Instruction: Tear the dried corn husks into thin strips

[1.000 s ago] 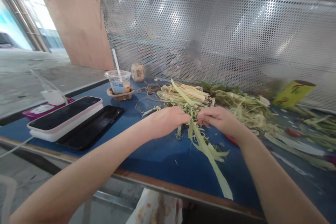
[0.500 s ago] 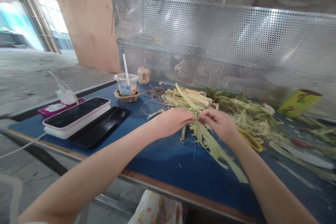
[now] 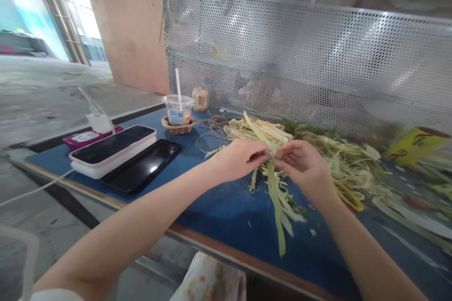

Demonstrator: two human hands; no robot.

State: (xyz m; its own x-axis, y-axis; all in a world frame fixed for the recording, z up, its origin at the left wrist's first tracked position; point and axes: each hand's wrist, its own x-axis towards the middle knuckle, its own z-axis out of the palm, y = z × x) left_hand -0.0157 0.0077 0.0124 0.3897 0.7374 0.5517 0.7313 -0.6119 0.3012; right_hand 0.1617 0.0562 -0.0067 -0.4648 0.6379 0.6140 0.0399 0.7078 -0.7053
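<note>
Over the blue table (image 3: pixel 219 211), my left hand (image 3: pixel 243 157) pinches a bunch of pale green corn husk strips (image 3: pixel 277 202) near its upper part. My right hand (image 3: pixel 305 162) is closed on the same bunch from the other side, fingertips close to the left ones. Loose strip ends hang from between the hands toward me. One long strip (image 3: pixel 254 127) sticks up past the left hand. Just behind lies a bundle of cream husks (image 3: pixel 264 130). The exact grip point is partly hidden by my fingers.
More husks (image 3: pixel 349 164) spread to the right, near a yellow ring (image 3: pixel 348 196) and a yellow tube (image 3: pixel 416 146). On the left are a black phone (image 3: pixel 141 169), a pink-edged device (image 3: pixel 115 146), a purple pack (image 3: pixel 74 140) and a drink cup (image 3: pixel 178 110). Perforated metal (image 3: pixel 300 51) stands behind.
The hanging strips have swung from pointing right to hanging almost straight toward me. My right hand has turned and its fingers are more raised. The view has shifted slightly left.
</note>
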